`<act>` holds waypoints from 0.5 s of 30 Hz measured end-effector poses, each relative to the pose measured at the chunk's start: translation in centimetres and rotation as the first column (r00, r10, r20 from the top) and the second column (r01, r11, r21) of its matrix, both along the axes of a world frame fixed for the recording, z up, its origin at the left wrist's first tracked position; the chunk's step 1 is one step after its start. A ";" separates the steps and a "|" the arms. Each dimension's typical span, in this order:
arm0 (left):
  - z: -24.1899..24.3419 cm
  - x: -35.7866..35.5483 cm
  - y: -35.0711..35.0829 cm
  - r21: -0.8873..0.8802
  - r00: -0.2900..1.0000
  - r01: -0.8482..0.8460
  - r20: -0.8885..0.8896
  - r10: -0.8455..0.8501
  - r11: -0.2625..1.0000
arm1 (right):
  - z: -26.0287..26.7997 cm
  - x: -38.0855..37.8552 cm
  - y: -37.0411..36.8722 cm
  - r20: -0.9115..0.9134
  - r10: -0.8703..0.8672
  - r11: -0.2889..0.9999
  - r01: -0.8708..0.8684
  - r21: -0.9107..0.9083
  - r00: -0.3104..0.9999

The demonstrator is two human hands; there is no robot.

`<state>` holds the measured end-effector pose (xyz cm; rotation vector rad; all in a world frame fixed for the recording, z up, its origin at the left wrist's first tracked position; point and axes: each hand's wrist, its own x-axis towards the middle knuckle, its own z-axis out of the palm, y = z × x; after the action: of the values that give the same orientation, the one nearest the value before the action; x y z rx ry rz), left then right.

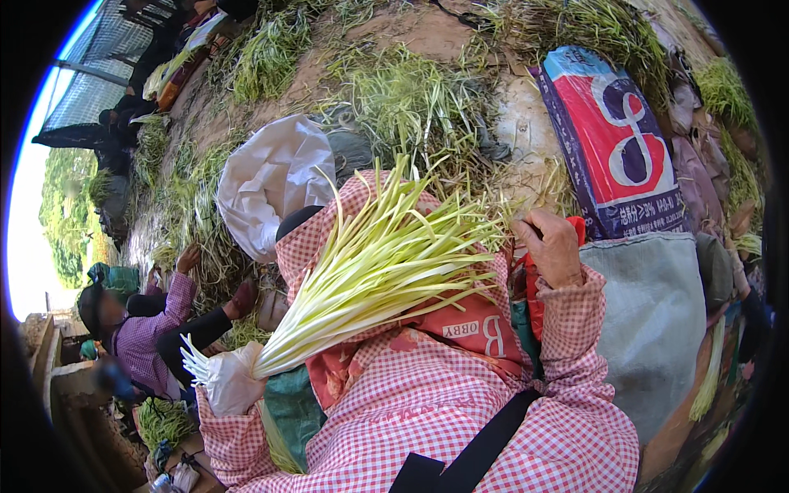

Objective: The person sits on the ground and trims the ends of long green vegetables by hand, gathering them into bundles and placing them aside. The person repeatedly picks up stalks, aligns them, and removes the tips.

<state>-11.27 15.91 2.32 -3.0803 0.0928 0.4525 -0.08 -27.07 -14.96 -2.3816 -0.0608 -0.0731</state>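
My left hand (233, 379), covered by a thin whitish plastic glove or bag, grips a thick bunch of garlic chives (376, 277) by the white stem ends. The yellow-green leaves fan out across my lap, above a red printed cloth (431, 333) and pink checked fabric. Just past the leaf tips is my bare right hand (550, 246), with its fingers curled; whether anything thin is pinched in them cannot be made out. Beside that wrist is a bright red plastic bag (531, 296), partly hidden by the sleeve.
A white sack (280, 179) lies beyond my knees. Loose leaves (413, 105) litter the earth ahead. At right are a printed purple-and-red fertilizer sack (616, 142) and a grey sack (647, 320). Another person (148, 333) in a checked shirt sits at left.
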 end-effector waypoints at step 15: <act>-1.1 -0.9 0.5 0.014 0.997 0.066 0.029 -0.067 0.998 | 6.0 -1.9 14.4 0.290 0.343 0.901 -0.401 0.167 0.893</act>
<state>-12.13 16.43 1.22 -3.0591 0.1905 0.4026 -1.98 -12.67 -8.97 -2.0829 -0.6038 -0.1911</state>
